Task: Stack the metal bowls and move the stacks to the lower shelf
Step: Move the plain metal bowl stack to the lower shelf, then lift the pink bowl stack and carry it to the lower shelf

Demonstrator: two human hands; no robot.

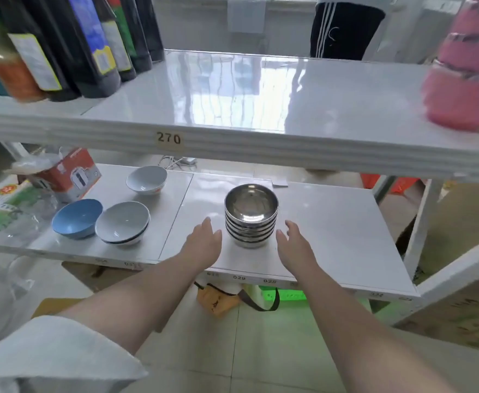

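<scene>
Polished metal on the stack of bowls (251, 215), mirror-bright inside the top one, and it stands on a lower shelf (332, 222) that looks smooth, white and glossy. The upper shelf (261, 103) shines the same, throwing back window light, while far left the dark bottles (91, 46) look like glass with paper labels. Near left, the blue bowl (76, 218) looks matt beside a glazed white bowl (122, 222).

Bowl stack (251, 215) between seemingly open hands
</scene>
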